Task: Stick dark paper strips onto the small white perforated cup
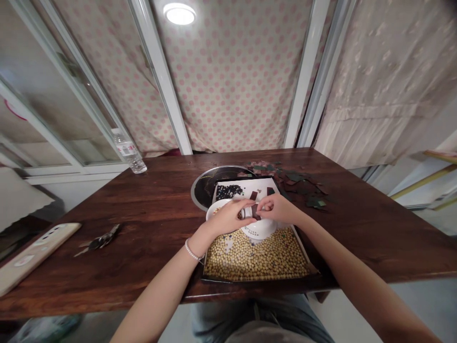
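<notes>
Left hand (230, 216) and right hand (279, 207) meet at the fingertips, both pinched on a small dark brown flat piece (254, 212). The piece is held just above a white round bowl (262, 231) standing in a shallow rectangular tray (262, 185) of yellow beans (257, 259) on the dark wooden surface (150, 209). Clear plastic bottle (128, 152) stands well apart.

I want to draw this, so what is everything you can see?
table: one, brown, middle
tray: one, dark-rimmed, near edge
beans: many, yellow, in tray
bowls: two, white, under hands
plate: one, dark, behind tray
scraps: many, green-brown, far right
bottle: one, clear, far left
keys: one bunch, grey, left
remote: one, beige, left edge
lamp: one, white, overhead
piece: one, dark, at right fingertips
bracelet: one, white, left wrist
left hand: one, bare, over bowls
right hand: one, bare, pinching piece
</notes>
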`<state>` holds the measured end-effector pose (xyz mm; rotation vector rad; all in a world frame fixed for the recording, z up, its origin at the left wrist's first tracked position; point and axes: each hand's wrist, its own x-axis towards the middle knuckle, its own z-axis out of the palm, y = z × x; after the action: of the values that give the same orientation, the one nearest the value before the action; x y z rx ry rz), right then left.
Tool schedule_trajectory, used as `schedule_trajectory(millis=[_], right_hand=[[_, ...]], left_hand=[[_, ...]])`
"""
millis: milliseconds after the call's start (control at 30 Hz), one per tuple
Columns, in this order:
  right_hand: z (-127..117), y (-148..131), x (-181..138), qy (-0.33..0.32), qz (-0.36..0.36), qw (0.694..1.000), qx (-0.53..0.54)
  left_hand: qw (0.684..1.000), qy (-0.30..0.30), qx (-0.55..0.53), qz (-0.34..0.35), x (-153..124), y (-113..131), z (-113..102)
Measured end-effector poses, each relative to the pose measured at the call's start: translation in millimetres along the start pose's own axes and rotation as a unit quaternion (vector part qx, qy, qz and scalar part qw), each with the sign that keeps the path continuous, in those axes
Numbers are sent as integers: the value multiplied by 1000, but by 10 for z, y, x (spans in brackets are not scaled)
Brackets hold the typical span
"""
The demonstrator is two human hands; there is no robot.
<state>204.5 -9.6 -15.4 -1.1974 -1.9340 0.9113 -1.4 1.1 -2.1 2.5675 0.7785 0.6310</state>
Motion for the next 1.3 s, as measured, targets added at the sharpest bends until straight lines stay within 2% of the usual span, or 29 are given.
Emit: schedule_trajectory(millis=[67, 233, 900, 1133, 1300], right_hand=[[-7, -14, -14, -15, 4, 1000, 4], [23, -20, -10, 29, -5, 999, -17], [104, 107, 67, 102, -41, 993, -29], [86, 61, 31, 82, -30, 995, -56], [8, -58, -51, 1, -7, 999, -44]], left_hand=[[1000, 2, -3, 6, -2, 0, 2], [1000, -3, 2, 2, 4, 6, 0], [1000, -4, -5, 11, 20, 25, -18], [1000, -2, 0, -1, 14, -1, -2], [1000, -2, -2, 3, 6, 3, -4]])
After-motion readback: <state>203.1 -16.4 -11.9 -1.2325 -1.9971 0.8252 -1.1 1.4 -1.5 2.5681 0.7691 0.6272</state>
